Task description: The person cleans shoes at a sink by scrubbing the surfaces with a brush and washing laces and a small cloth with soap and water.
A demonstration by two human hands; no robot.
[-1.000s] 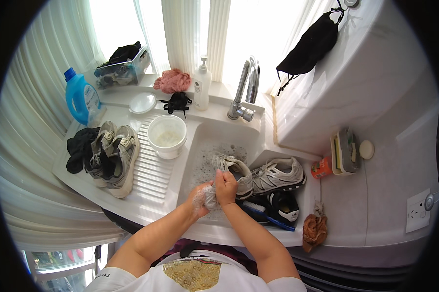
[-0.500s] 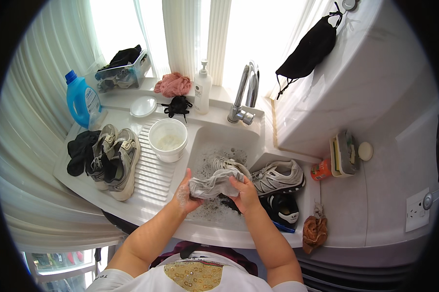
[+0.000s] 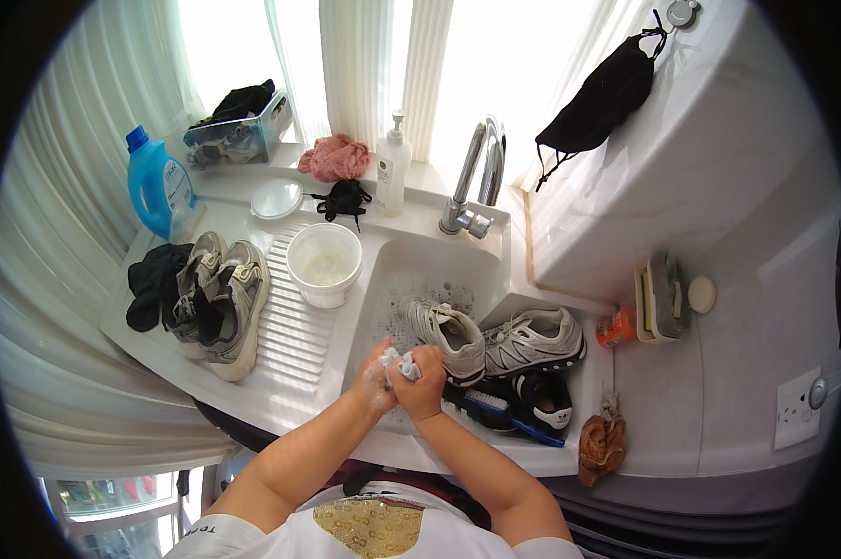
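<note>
Above the sink basin point(image 3: 420, 256), my left hand point(image 3: 374, 380) and my right hand point(image 3: 423, 389) are closed together on a bunched light grey sock point(image 3: 404, 364). Suds cling to the left hand and wrist. Most of the sock is hidden inside the fingers. Just right of the hands, a light grey sneaker point(image 3: 439, 335) rests in the basin among foam and bubbles. A second light sneaker point(image 3: 535, 340) lies at the basin's right side, with a black shoe point(image 3: 541, 401) nearer to me. Beside that shoe lies a blue-handled brush point(image 3: 523, 424), bristles up.
Left of the basin, a white tub point(image 3: 323, 270) stands on the ribbed drainboard, beside worn sneakers point(image 3: 239, 312) and dark cloth point(image 3: 153, 284). Behind are a blue detergent bottle point(image 3: 159, 184), a pump bottle point(image 3: 392, 172) and the faucet point(image 3: 467, 210). A brown cloth point(image 3: 602, 450) hangs at right.
The sock, earlier stretched between my two hands, is now bunched up in them. My hands have come together and moved slightly left, uncovering the sneaker in the basin and the brush.
</note>
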